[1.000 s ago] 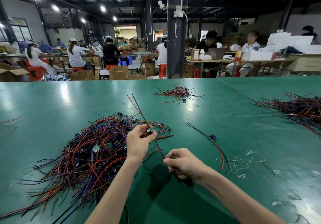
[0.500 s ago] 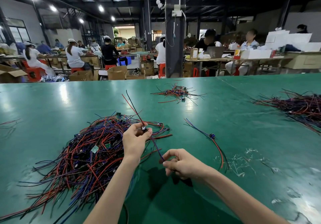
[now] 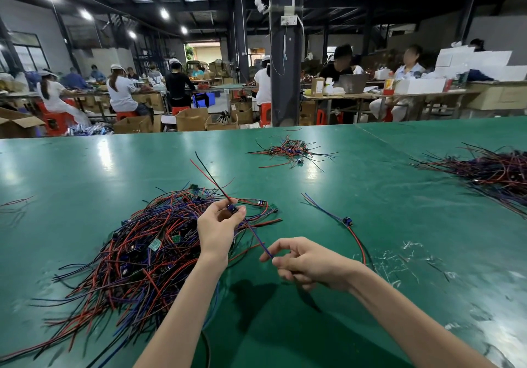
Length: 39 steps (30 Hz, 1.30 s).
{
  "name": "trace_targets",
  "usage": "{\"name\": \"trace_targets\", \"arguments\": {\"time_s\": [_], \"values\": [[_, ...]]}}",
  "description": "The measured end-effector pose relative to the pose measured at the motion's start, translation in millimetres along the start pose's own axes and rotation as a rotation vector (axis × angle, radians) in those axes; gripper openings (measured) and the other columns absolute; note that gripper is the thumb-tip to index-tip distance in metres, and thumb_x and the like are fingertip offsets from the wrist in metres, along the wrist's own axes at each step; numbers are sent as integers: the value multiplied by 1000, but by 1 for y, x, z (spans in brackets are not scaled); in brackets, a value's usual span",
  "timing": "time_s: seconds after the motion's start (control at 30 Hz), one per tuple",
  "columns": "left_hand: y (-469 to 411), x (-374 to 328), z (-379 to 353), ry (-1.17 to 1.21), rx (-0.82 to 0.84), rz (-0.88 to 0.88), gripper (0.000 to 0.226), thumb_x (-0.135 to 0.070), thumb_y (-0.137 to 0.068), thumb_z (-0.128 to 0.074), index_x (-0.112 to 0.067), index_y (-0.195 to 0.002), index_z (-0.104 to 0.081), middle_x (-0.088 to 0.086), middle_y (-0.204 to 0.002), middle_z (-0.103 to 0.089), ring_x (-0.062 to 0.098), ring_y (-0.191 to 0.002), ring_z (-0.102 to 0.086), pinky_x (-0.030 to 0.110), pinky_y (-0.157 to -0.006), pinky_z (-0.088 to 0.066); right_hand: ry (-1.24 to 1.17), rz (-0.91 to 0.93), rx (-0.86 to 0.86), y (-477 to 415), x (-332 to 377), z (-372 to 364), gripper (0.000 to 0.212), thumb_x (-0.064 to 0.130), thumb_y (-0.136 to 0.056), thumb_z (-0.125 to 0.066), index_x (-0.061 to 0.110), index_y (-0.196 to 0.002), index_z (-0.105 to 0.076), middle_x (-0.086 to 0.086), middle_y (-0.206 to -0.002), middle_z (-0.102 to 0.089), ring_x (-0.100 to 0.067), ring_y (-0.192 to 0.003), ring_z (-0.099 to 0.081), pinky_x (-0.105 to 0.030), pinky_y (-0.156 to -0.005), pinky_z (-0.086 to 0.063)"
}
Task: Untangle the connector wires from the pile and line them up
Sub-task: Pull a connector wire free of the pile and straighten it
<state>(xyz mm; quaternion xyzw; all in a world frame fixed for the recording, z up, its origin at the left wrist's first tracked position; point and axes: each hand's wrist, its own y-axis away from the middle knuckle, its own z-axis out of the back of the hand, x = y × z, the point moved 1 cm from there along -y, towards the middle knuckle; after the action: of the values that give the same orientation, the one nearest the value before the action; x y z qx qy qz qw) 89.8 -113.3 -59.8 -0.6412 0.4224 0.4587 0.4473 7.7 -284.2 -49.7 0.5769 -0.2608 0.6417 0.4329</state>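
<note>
We work at a green table (image 3: 370, 196). The big pile (image 3: 137, 259) of red, blue & black wires sits just left of our left hand (image 3: 218, 228), partly under that arm. Right of our right hand (image 3: 309, 262), a bit further out, lies one lone wire (image 3: 346, 220), clear of the pile.

Our left hand pinches the little blue plug (image 3: 232, 208) of one wire (image 3: 253, 233) w/ thumb & fingertips. Its red & black tails stick up past the hand. Our right hand pinches the tip of the blue tail, w/ the other fingers loosely curled.

We think this wire is v. light & floppy, maybe a bit springy. The plug is the hard part, so it's the best spot to hold. The tails can snag on the pile, so pull slow, not hard.

Vs. half a sec ago: left hand is in the same spot. Right hand has loosened its fingers & now holds just the very tip. The blue tail is pulled straighter btw the hands.
</note>
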Motion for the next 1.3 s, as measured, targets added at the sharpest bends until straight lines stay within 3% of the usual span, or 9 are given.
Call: {"name": "trace_targets", "arguments": {"time_s": [0.1, 0.17, 0.23, 0.33, 0.43, 0.57, 0.8, 0.97, 1.3], "values": [[1, -2, -1, 14, -4, 23, 20, -5, -77, -76, -20, -86, -66, 2, -73, -54, 13, -66, -48, 22, -62, -42, -33, -8, 31, 1, 1, 4, 20, 12, -100, -46, 4, -116, -54, 2, -60, -58, -3, -32, -28, -15, -35, -27], [4, -2, -4, 47, 14, 56, 20, -3, -77, -75, -17, -88, -65, 4, -74, -52, 14, -66, -46, 23, -62, -41, -17, -12, 77, 3, 3, 11, 25, 16, -98, -50, 0, -118, -53, -4, -77, -70, -5, -34, -28, -16, -35, -29], [10, -1, -10, 78, 61, 105, 20, 1, -77, -74, -15, -87, -64, 3, -69, -49, 11, -58, -43, 21, -56, -38, 34, -31, 111, 5, 4, 19, 39, 31, -95, -55, 0, -119, -52, -9, -94, -74, -7, -36, -26, -17, -35, -28], [21, 1, -23, 91, 172, 187, 21, 4, -76, -73, -12, -87, -65, 1, -64, -49, 8, -51, -41, 19, -51, -36, 36, -59, -11, 3, 3, 26, 51, 49, -83, -62, 6, -110, -60, -9, -96, -74, -6, -37, -26, -16, -34, -26], [33, 3, -34, 94, 298, 232, 21, 5, -76, -72, -11, -87, -66, 0, -61, -52, 9, -52, -43, 21, -54, -38, -96, 8, -244, -5, -4, 28, 19, 32, -86, -66, 13, -88, -69, -10, -83, -72, -5, -37, -27, -16, -35, -26], [41, 5, -40, 100, 344, 247, 20, 4, -76, -72, -11, -87, -66, -1, -60, -49, 9, -52, -45, 17, -51, -41, -174, 74, -375, -9, -9, 26, 11, 13, -84, -70, 9, -73, -69, -9, -68, -69, -5, -34, -28, -16, -34, -27], [21, -8, -15, 174, 149, 212, 22, 7, -76, -70, -11, -88, -65, 8, -75, -55, 9, -58, -47, 17, -51, -40, -86, 41, -267, -9, -10, 15, 11, 8, -81, -71, 9, -71, -68, -4, -62, -69, -4, -33, -33, -15, -33, -29], [8, -10, -1, 217, 21, 200, 22, 7, -78, -70, -13, -86, -63, 7, -80, -53, 13, -65, -48, 23, -61, -41, -36, -10, -156, -6, -7, 11, 9, 11, -82, -72, 9, -74, -67, -5, -64, -68, -5, -35, -31, -15, -37, -28], [13, -4, -9, 176, 62, 180, 22, 4, -77, -72, -12, -89, -65, 4, -77, -55, 11, -64, -51, 17, -56, -43, 94, -59, 7, 5, 2, 16, 3, 13, -86, -68, 10, -86, -67, 1, -66, -68, -4, -41, -30, -16, -38, -21]]}}
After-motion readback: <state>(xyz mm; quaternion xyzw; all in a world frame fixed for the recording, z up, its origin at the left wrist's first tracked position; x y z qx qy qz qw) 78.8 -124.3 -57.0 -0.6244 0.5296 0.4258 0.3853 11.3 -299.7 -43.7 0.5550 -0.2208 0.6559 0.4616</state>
